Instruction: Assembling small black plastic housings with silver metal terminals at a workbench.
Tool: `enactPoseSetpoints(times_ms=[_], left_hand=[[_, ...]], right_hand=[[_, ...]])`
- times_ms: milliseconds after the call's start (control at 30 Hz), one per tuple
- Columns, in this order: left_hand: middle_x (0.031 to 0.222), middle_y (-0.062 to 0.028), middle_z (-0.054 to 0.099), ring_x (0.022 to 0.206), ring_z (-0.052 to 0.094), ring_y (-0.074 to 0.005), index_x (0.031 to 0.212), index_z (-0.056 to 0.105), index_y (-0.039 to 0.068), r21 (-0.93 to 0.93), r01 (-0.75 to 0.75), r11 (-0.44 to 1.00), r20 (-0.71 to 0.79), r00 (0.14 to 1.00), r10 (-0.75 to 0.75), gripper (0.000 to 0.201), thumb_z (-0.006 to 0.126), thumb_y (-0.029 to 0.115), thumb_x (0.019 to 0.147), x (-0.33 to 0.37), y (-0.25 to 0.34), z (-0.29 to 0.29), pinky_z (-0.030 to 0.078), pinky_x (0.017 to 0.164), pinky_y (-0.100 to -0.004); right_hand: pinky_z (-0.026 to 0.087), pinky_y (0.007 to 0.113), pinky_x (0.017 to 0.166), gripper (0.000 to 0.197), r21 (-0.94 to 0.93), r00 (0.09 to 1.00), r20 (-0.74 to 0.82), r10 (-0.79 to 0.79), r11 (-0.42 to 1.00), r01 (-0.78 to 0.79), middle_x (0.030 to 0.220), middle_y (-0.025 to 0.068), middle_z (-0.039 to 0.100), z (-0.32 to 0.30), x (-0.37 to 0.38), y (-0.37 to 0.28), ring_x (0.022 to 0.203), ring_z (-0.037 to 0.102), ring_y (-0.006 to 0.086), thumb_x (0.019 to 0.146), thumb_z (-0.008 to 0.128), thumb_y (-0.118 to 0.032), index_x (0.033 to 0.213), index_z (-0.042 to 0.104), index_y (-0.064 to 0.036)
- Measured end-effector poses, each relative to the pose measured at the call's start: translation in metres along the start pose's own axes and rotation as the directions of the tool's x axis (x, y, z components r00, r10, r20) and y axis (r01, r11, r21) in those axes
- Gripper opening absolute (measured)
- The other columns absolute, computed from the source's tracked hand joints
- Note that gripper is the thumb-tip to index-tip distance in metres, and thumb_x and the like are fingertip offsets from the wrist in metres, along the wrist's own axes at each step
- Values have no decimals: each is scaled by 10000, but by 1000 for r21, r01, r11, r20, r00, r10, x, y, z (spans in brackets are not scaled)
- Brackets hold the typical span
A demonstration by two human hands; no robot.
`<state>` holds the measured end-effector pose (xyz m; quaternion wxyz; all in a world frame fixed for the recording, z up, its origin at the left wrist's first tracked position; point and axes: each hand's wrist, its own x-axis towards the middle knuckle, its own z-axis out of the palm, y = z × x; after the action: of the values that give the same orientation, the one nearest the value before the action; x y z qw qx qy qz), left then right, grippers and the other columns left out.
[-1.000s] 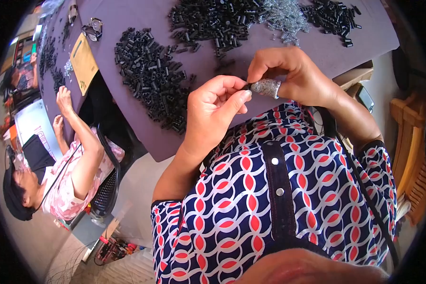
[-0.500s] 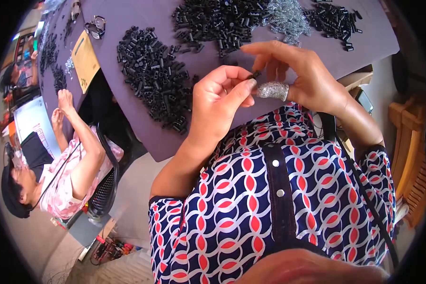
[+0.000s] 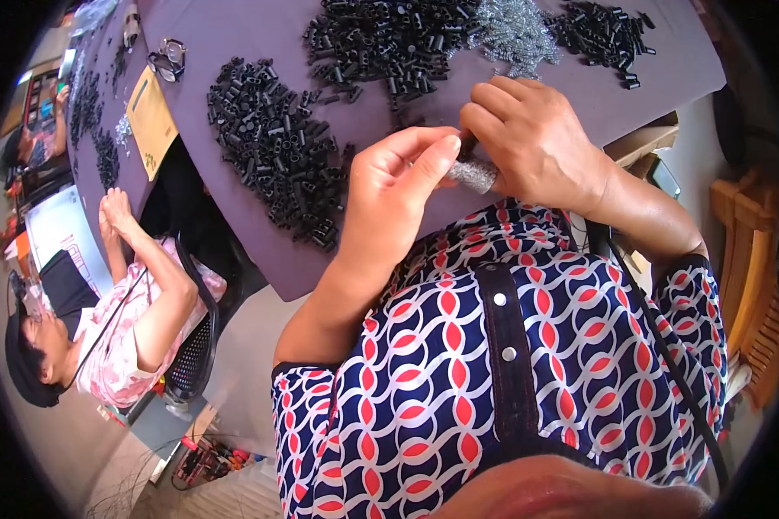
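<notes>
Both of my hands meet over the near edge of the table. My left hand [image 3: 394, 186] is closed in a pinch, thumb pressed against the fingers, on a small black plastic part [image 3: 466, 144] that is mostly hidden. Against it my right hand [image 3: 541, 147] is curled shut, its fingertips out of sight behind the knuckles. A silver-grey wrap [image 3: 473, 176] covers the right thumb. Beyond the hands lie a heap of black cylindrical parts [image 3: 273, 143], a larger heap of black caps and tubes [image 3: 389, 43] and a pile of small metal springs [image 3: 515, 39].
More black pieces [image 3: 606, 39] lie at the far right of the purple-covered table [image 3: 242, 216]. Eyeglasses [image 3: 168, 59] and a yellow-brown envelope [image 3: 151, 121] rest at the left. A co-worker in pink [image 3: 121, 329] sits there. A wooden chair [image 3: 749, 259] stands at the right.
My right hand's fingers, stretched out and apart before, have curled in toward the part at my left fingertips. The co-worker's hands have come closer together.
</notes>
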<state>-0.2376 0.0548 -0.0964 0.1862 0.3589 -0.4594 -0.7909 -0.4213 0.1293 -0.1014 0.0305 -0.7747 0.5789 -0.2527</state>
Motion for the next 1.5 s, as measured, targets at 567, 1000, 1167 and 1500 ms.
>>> enactPoseSetpoints(times_ms=[567,1000,1167,1500], left_hand=[[1259,-173,612,1178,572,-339,1208,625,-38,830,-544,120,206,500,841,450,763,211,859,-28,-3,-68,441,1023,-427],[1572,-240,282,1469,216,-424,1501,373,46,986,-148,-71,159,762,627,1097,790,641,679,-33,-12,-134,196,1188,-530],[1576,-213,289,1470,218,-419,1501,387,73,991,-94,-92,131,757,640,1054,770,646,704,-18,-12,-127,192,1164,-586],[1579,-243,266,1457,232,-447,1485,424,91,985,-168,-41,146,684,715,1088,703,768,681,-27,-9,-128,190,1154,-604]], right_hand=[[476,437,960,381,-138,977,-95,192,969,-204,1166,173,626,-35,-27,41,1114,590,384,787,632,-44,1168,614,-26],[300,464,1196,799,-241,879,-226,420,850,-468,1512,103,444,-12,-57,107,1458,322,338,773,622,63,1501,419,-196],[312,456,1188,791,-195,869,-243,431,856,-479,1513,105,443,-13,-59,109,1455,326,341,766,638,58,1487,448,-208],[358,436,1158,646,-124,862,-340,375,891,-436,1463,58,512,-26,-46,99,1435,377,308,771,745,-16,1372,581,-185]])
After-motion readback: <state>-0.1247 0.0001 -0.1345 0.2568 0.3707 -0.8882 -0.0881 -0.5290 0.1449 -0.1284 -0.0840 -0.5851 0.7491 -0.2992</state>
